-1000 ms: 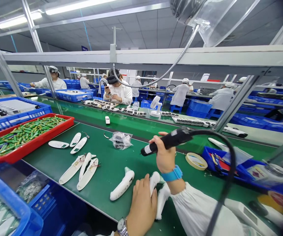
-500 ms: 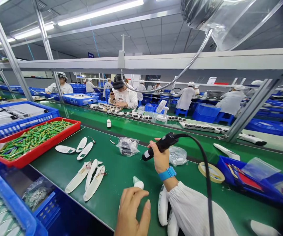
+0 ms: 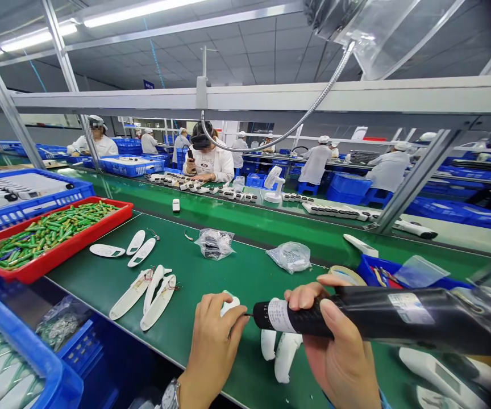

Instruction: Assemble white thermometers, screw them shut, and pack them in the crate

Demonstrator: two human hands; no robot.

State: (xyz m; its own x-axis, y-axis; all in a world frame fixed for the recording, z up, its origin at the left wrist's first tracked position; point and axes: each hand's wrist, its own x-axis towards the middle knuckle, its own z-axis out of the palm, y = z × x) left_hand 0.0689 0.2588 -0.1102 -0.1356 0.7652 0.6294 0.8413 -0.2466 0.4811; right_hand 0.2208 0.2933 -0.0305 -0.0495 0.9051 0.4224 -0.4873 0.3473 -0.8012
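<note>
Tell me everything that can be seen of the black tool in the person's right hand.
The black tool is a thick, round-bodied device that looks like an electric screwdriver, of matt black plastic as it seems. It lies nearly level, thin tip pointing left. A white label wraps the body near the tip and a second label sits further back. The right hand grips it from below, fingers over the front part. Its tip reaches the white piece that the left hand holds over the green table.
</note>
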